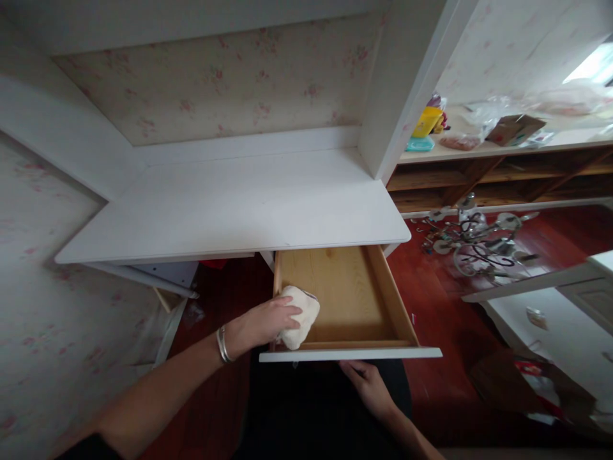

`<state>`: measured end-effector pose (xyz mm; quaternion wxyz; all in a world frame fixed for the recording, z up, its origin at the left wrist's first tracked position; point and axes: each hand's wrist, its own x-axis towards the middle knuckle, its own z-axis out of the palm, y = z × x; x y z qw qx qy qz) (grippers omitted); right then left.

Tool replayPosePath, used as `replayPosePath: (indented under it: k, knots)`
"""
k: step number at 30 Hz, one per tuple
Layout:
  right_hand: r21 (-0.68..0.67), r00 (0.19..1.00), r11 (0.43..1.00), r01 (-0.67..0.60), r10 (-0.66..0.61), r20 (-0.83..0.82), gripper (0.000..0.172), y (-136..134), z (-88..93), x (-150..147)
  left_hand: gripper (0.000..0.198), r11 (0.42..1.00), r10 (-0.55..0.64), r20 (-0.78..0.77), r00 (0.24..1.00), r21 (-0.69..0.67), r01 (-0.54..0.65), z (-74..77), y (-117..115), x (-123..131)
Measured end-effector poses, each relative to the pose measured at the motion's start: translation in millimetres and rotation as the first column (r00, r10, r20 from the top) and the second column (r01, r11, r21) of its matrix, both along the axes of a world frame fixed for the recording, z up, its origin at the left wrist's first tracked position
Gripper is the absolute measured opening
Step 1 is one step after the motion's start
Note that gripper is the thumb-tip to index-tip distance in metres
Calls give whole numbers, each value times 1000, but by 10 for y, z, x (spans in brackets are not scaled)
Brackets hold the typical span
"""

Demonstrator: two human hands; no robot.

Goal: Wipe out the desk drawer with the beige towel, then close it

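My left hand (pixel 278 317), with a silver bangle on its wrist, grips a cream-white cloth (pixel 303 314) over the left side of a pulled-out wooden drawer (pixel 352 287). The cloth is bunched under the fingers and lies against the drawer's left wall near the front corner. My right hand (pixel 368 385) is at the white drawer front (pixel 354 354), on its outer side. Its fingers are curled at the lower edge, and the fingertips are partly hidden there. Above the drawer spreads the white desk top (pixel 249 204).
Right of the desk, a long shelf unit (pixel 479 172) carries a yellow container (pixel 426 121), a cardboard box (pixel 514 130) and plastic bags. A dismantled chandelier (pixel 488 246) lies on the red floor. At lower right stand a white cabinet (pixel 527 319) and an open carton (pixel 502 380).
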<state>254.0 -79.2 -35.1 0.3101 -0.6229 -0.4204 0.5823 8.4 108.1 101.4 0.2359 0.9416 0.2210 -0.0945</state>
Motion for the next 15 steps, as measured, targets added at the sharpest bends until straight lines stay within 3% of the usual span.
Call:
replayPosePath:
  k: [2,5,8,10,13,15]
  knots:
    - [-3,1000,1000,7,-7,7,48,-6,-21,3,37,996,22,11,1000,87,-23,227,45,-60]
    - [0,1000,1000,-1,1,4,47,-9,-58,11,50,945,171,98,980,267,-191,572,-48,-164]
    - [23,1000,1000,-15,15,-5,47,2,-90,25,58,901,231,122,965,347,-259,691,-270,-223]
    - [30,1000,999,-22,22,-12,47,15,-107,35,59,925,238,77,968,287,-250,555,-397,-230]
    - [20,999,999,-36,36,-20,47,28,-121,40,53,978,206,-9,978,41,-206,134,-474,-226]
    - [9,999,999,-37,37,-19,47,27,-119,36,51,960,275,-25,961,-53,-276,-144,-459,-238]
